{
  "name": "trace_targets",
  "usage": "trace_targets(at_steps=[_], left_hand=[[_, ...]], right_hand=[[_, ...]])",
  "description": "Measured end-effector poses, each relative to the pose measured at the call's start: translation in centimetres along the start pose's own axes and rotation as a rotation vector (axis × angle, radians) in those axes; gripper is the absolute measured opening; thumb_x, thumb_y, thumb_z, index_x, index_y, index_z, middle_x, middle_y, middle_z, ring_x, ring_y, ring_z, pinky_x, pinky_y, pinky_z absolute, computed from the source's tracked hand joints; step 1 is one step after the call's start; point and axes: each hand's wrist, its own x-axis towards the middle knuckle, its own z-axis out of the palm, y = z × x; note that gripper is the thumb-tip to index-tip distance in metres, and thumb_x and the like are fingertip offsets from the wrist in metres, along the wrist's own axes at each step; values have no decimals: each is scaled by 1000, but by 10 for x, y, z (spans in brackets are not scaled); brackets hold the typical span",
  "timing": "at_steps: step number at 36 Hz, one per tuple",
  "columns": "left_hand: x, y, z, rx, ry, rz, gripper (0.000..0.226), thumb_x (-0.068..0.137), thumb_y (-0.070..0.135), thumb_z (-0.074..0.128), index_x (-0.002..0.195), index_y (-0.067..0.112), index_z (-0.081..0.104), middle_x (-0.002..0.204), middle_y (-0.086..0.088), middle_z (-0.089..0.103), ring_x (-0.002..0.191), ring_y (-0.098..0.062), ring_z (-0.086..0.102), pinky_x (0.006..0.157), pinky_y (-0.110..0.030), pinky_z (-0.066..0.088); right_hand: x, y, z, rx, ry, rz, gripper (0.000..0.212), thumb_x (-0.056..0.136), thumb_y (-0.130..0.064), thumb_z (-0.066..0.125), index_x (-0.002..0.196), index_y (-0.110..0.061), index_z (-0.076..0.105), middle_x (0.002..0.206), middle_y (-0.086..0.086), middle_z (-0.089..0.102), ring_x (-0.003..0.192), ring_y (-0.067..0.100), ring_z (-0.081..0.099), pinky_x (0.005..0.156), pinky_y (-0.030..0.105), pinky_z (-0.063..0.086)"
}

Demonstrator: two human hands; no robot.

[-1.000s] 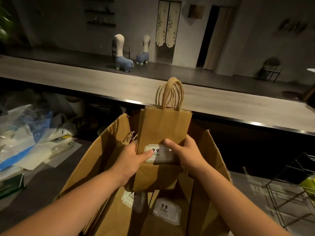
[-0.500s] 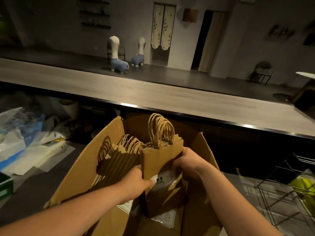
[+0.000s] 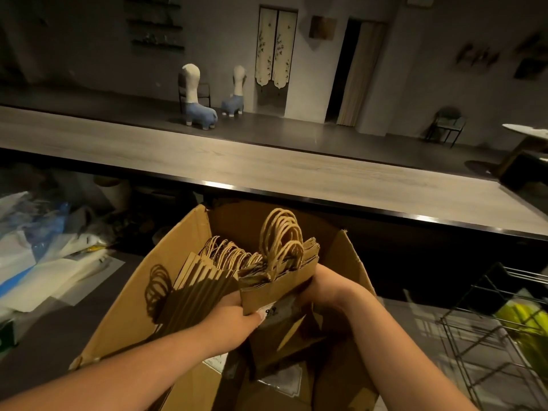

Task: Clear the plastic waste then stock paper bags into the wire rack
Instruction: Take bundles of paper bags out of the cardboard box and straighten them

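A bundle of brown paper bags (image 3: 278, 284) with twine handles is gripped between both hands inside an open cardboard box (image 3: 184, 235). My left hand (image 3: 234, 317) holds its left side, thumb on the white label. My right hand (image 3: 329, 287) grips the right side, fingers hidden behind the bags. More paper bags (image 3: 207, 280) stand in a row in the box to the left. The black wire rack (image 3: 486, 315) stands at the lower right. Plastic waste (image 3: 44, 250), clear, white and blue, lies heaped at the left.
A long wooden counter (image 3: 267, 170) runs across behind the box. Something yellow-green (image 3: 525, 324) lies in the wire rack. A green object (image 3: 6, 336) sits at the left edge. Two alpaca figures (image 3: 197, 99) stand on the floor beyond the counter.
The bundle of bags has dropped from above the box rim down into the box, and both hands have gone down with it. The view has tilted slightly.
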Motion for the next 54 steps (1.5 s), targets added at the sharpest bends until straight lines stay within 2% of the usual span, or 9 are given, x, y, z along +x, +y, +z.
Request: trace_targets(at_steps=[6, 9, 17, 20, 28, 38, 42, 48, 54], left_hand=[[1, 11, -5, 32, 41, 31, 17, 92, 13, 62, 79, 23, 59, 68, 7, 59, 64, -11, 55, 57, -19, 43], [6, 20, -13, 72, 141, 156, 2, 93, 19, 62, 91, 19, 63, 87, 1, 67, 80, -14, 63, 74, -29, 54], [-17, 53, -20, -514, 88, 112, 23, 96, 9, 51, 109, 27, 56, 108, -8, 71, 103, -29, 66, 94, -54, 50], [-26, 66, -10, -554, 128, 124, 14, 95, 12, 50, 95, 25, 50, 100, -11, 67, 98, -24, 62, 88, -43, 48], [-52, 113, 24, -527, 125, 356, 23, 95, 16, 50, 117, 23, 50, 96, 5, 64, 77, 0, 66, 55, -16, 52], [-89, 142, 111, -445, 48, 568, 24, 97, 21, 52, 101, 45, 55, 95, 20, 65, 90, 7, 62, 68, -17, 54], [-91, 141, 169, -375, 31, 535, 44, 98, 20, 51, 89, 63, 53, 96, 29, 63, 93, 12, 57, 83, -18, 46], [-84, 98, 253, -401, 85, 291, 26, 100, 19, 46, 103, 45, 50, 106, 24, 58, 100, 12, 51, 83, -11, 38], [-59, 31, 296, -357, 141, 36, 29, 100, 10, 43, 104, 38, 50, 108, 24, 52, 100, 8, 47, 93, -17, 32]], right_hand=[[-3, -3, 1, 89, 89, 20, 32, 84, -1, 66, 106, -25, 67, 104, -4, 69, 96, 10, 64, 73, 19, 50], [-5, -11, -1, 242, 189, -53, 32, 83, 0, 68, 108, -20, 65, 104, 1, 72, 96, 14, 68, 87, 29, 56], [-42, -43, 3, 452, 255, -149, 27, 93, -10, 62, 115, -23, 53, 110, 5, 70, 95, 17, 72, 82, 37, 60], [-65, -50, 5, 437, 349, -182, 24, 95, -17, 61, 112, -30, 52, 108, 0, 69, 93, 13, 72, 81, 35, 61], [-137, -57, -17, 486, 569, -343, 17, 97, -19, 58, 110, -30, 56, 101, -5, 71, 93, 10, 71, 77, 32, 61], [-212, 0, -51, 479, 764, -399, 12, 95, -15, 57, 105, -22, 59, 96, -4, 73, 92, 14, 71, 75, 28, 59], [-231, 50, -65, 482, 821, -399, 20, 94, -10, 56, 107, -25, 61, 98, -5, 71, 93, 13, 69, 77, 26, 57], [-231, 144, -49, 541, 797, -309, 23, 94, -18, 60, 112, -32, 63, 107, 4, 68, 102, 24, 65, 89, 45, 54], [-200, 230, 2, 581, 705, -65, 32, 98, -17, 56, 124, -35, 50, 117, -15, 61, 110, -9, 54, 102, 23, 43]])
